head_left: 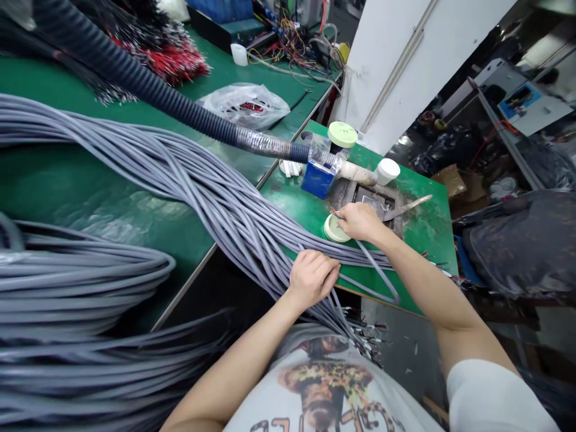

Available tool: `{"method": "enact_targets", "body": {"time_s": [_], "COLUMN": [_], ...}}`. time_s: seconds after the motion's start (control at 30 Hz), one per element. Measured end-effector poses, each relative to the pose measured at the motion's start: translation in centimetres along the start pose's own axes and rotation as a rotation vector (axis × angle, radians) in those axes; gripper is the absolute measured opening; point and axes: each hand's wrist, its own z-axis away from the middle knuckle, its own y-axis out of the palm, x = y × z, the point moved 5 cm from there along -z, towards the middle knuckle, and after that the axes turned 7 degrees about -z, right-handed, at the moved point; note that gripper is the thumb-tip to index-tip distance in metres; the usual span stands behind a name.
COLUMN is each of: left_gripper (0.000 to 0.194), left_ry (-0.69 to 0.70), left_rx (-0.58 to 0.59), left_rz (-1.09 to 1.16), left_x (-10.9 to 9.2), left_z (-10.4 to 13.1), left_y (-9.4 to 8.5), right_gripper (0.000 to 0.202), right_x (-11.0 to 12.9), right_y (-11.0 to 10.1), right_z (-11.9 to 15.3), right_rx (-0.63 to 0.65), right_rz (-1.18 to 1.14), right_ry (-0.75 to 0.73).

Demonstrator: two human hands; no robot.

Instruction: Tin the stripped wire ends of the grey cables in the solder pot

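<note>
My right hand (361, 222) is closed around the end of a grey cable (377, 269), its thin coloured wires (335, 213) poking out past my fingertips. Those wires are over the rim of a small pale tub (332, 230), and the cable loops back beneath my wrist. Curled over the thick bundle of grey cables (252, 210) is my left hand (314, 277), its fingers closed on cable at the near edge of the green bench. Just beyond my right hand sits a dirty metal pot (380, 201), with a flat blade (407, 207) lying across its edge.
A ribbed black hose (180, 105) runs to a blue box (317, 179) beside the pot. A white cup (387, 171) and a pale round lid (342, 134) stand behind. More coiled cable (81, 276) lies at left. A white pillar (396, 66) rises beyond the bench.
</note>
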Motion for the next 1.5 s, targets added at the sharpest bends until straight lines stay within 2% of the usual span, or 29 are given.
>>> {"method": "enact_targets", "body": {"time_s": [0.13, 0.3, 0.43, 0.53, 1.1, 1.33, 1.43, 1.5], "left_gripper": [0.012, 0.010, 0.011, 0.011, 0.013, 0.012, 0.013, 0.012], "left_ry": [0.001, -0.007, -0.005, 0.005, 0.021, 0.017, 0.016, 0.007], "left_rx": [-0.006, 0.000, 0.001, -0.010, -0.022, -0.023, -0.025, -0.024], "left_rz": [0.008, 0.015, 0.013, 0.015, 0.019, 0.024, 0.032, 0.039], "left_x": [0.0, 0.0, 0.1, 0.0, 0.0, 0.0, 0.1, 0.2], "left_z": [-0.1, 0.0, 0.0, -0.1, -0.2, -0.1, 0.0, 0.1], "left_y": [-0.1, 0.0, -0.1, -0.1, -0.2, -0.1, 0.0, 0.1], "right_gripper": [0.025, 0.025, 0.024, 0.024, 0.031, 0.023, 0.026, 0.033], "right_x": [-1.4, -7.3, -11.5, -12.9, -13.1, -13.2, -12.9, -12.0], "right_y": [-1.4, -3.2, -2.3, -1.1, 1.1, 0.3, -0.9, -1.4], "right_z": [0.4, 0.1, -1.0, -1.8, -3.8, -3.3, -1.4, 0.8], "right_rx": [-0.038, -0.123, -0.126, -0.104, -0.082, -0.127, -0.217, -0.292], "right_rz": [-0.009, -0.014, -0.024, -0.019, 0.030, 0.007, -0.189, -0.537], "right_ry": [0.006, 0.169, 0.310, 0.368, 0.406, 0.376, 0.297, 0.206]}}
